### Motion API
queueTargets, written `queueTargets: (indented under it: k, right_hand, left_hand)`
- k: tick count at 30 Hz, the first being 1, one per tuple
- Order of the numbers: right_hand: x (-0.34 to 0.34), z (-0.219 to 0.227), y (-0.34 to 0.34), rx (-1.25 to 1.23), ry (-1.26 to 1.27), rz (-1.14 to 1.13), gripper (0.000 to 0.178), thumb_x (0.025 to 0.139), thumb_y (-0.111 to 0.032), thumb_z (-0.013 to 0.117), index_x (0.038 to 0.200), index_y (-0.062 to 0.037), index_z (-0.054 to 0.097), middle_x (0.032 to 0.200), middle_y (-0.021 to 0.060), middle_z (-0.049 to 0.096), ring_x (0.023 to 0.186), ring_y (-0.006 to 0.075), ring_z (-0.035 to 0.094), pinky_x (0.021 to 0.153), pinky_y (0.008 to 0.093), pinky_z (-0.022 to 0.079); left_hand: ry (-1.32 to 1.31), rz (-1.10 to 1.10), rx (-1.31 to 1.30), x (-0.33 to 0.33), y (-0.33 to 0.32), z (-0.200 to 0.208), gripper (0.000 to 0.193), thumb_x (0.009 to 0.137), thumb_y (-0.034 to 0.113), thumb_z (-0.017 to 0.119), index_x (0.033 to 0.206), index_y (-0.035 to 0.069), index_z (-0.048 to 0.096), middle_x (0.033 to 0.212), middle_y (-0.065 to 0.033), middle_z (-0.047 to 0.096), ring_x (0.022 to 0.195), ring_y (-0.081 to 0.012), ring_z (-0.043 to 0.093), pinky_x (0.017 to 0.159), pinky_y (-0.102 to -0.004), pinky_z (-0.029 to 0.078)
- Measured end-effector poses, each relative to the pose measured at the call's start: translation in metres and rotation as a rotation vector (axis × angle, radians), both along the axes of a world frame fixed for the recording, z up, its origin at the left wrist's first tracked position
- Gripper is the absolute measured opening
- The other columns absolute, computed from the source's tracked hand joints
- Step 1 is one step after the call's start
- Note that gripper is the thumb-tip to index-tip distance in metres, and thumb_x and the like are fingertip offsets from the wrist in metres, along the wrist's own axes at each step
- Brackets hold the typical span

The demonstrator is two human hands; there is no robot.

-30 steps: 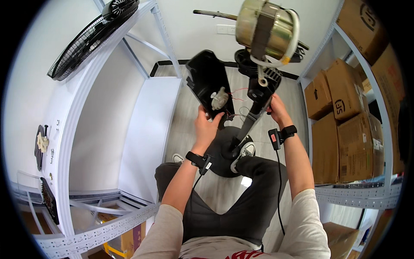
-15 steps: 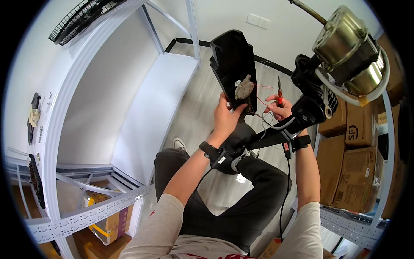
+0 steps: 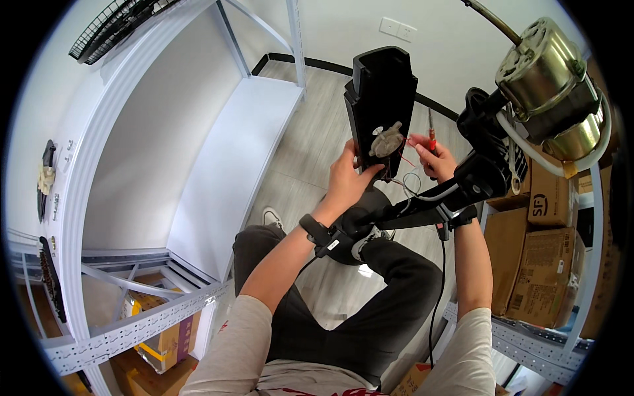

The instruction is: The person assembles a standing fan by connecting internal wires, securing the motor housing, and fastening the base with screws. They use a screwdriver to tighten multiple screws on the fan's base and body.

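My left hand (image 3: pixel 349 179) is closed on the lower end of a black plastic housing (image 3: pixel 380 82), its thumb across the near edge. Inside the housing sits a small greyish round gearbox-like part (image 3: pixel 387 140) with a white knob (image 3: pixel 378 131). Thin red wires (image 3: pixel 407 160) run out beside it. My right hand (image 3: pixel 437 160) keeps a screwdriver with a red-and-black handle (image 3: pixel 432 144) tucked in its fingers, tip up. Its thumb and forefinger meet by a red wire next to the part; whether they pinch it, I cannot tell. Grey wires (image 3: pixel 411 185) loop below.
A black fan stand arm (image 3: pixel 422 210) crosses before my right wrist, carrying a bare metal motor (image 3: pixel 538 66) at upper right, with a wrench (image 3: pixel 513 165) beside it. White shelving (image 3: pixel 224 165) stands left; cardboard boxes (image 3: pixel 545 270) fill the right shelf. A black cable (image 3: pixel 437 310) hangs near my right forearm.
The black housing has shifted right and stands more upright. My right hand's fingertips have come in against the wires beside the grey part. The motor and stand appear farther right and lower.
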State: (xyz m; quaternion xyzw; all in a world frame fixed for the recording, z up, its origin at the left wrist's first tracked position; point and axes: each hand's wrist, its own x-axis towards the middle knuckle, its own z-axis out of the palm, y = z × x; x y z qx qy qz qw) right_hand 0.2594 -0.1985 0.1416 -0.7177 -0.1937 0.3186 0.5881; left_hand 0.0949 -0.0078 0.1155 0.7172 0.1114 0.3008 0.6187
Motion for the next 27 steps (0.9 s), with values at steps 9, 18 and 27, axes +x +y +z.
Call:
queueTargets:
  k: [9, 18, 27]
  right_hand:
    - [-0.014, 0.001, 0.003, -0.035, 0.174, 0.211, 0.014, 0.093, -0.009, 0.068, 0.105, -0.0013, 0.070, 0.093, 0.0063, 0.072, 0.061, 0.0012, 0.048, 0.050, 0.0180, 0.033]
    - [-0.015, 0.000, 0.017, -0.151, -0.029, 0.241, 0.015, 0.089, -0.015, 0.074, 0.101, -0.0044, 0.074, 0.078, -0.0005, 0.068, 0.060, 0.0028, 0.054, 0.050, 0.0199, 0.035]
    - [-0.031, 0.019, 0.026, -0.168, -0.128, 0.306, 0.020, 0.088, -0.008, 0.074, 0.106, 0.0008, 0.074, 0.083, 0.0042, 0.070, 0.076, 0.0082, 0.064, 0.066, 0.0236, 0.049]
  left_hand:
    - [-0.069, 0.126, 0.037, 0.006, -0.003, -0.004, 0.058, 0.081, 0.011, 0.081, 0.128, 0.003, 0.047, 0.104, -0.0156, 0.069, 0.094, -0.0304, 0.072, 0.080, -0.0391, 0.057]
    - [-0.042, 0.111, -0.048, 0.015, -0.008, -0.012, 0.057, 0.081, 0.013, 0.082, 0.124, 0.003, 0.046, 0.107, -0.0150, 0.069, 0.092, -0.0252, 0.070, 0.073, -0.0354, 0.056]
    - [-0.090, 0.112, -0.125, 0.013, 0.000, -0.002, 0.067, 0.075, 0.018, 0.088, 0.121, -0.001, 0.043, 0.109, -0.0172, 0.067, 0.103, -0.0268, 0.067, 0.078, -0.0377, 0.055]
